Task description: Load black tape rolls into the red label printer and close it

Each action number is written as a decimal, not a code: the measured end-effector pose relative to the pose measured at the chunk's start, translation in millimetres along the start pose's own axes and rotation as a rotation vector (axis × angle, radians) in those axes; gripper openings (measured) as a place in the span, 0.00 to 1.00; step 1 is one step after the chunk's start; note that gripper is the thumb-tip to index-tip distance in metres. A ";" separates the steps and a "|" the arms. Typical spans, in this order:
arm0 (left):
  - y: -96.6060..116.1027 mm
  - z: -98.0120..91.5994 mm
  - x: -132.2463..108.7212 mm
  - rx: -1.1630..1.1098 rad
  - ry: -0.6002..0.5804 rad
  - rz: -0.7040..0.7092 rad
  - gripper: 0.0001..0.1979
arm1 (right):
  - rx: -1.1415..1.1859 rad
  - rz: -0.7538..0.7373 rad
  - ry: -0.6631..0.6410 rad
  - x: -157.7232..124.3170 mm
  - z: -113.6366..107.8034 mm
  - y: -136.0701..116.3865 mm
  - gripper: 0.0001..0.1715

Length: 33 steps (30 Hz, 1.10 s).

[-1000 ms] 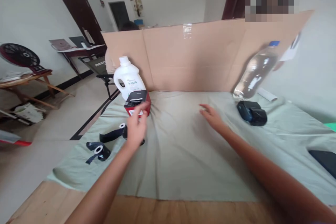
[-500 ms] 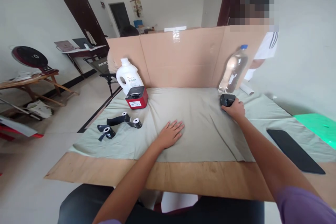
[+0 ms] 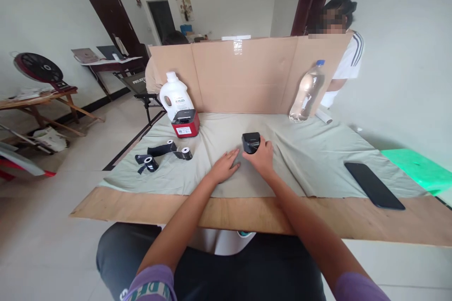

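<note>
Your right hand [image 3: 263, 156] holds black device [image 3: 250, 142], ahead and right of your left hand [image 3: 224, 168]. Left: empty, fingers extended on cloth [image 3: 226, 127]. Grip firmly by sides; press left palm flat, steadying cloth.

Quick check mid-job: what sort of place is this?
Probably an indoor room used as a makeshift workspace: a cloth-covered table, an upright cardboard panel along its back, and a folding-style chair beyond.
</note>
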State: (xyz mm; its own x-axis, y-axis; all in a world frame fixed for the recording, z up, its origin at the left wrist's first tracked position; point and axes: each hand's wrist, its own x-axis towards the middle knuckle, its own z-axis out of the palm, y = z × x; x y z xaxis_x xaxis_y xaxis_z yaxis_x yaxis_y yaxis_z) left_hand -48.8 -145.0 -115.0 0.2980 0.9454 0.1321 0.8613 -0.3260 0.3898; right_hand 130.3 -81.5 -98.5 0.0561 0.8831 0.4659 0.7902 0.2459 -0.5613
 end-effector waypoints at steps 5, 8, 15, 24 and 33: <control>-2.3 5.2 5.1 -0.004 0.047 -0.008 0.35 | -0.006 0.021 -0.021 -18.3 4.9 -11.3 0.57; -3.4 7.1 7.8 -0.012 0.063 0.006 0.36 | 0.017 0.037 -0.029 -22.6 7.9 -11.7 0.59; -7.3 6.3 11.3 -0.093 0.091 0.025 0.39 | 0.133 0.055 -0.073 -22.7 13.3 -6.4 0.58; -3.1 4.7 11.7 -0.160 0.086 -0.044 0.39 | 0.797 0.296 -0.109 6.7 12.6 25.9 0.44; -7.8 -16.5 57.6 -0.685 0.119 -0.457 0.16 | 0.850 0.294 -0.123 1.9 11.4 22.0 0.41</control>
State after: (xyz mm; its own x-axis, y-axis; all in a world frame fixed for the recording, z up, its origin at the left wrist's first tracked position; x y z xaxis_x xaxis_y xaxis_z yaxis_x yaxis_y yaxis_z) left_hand -45.1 -88.0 -95.4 -0.0989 0.9907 -0.0938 0.4344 0.1278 0.8916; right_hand 140.8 -69.9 -117.7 0.0804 0.9812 0.1756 0.0350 0.1732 -0.9843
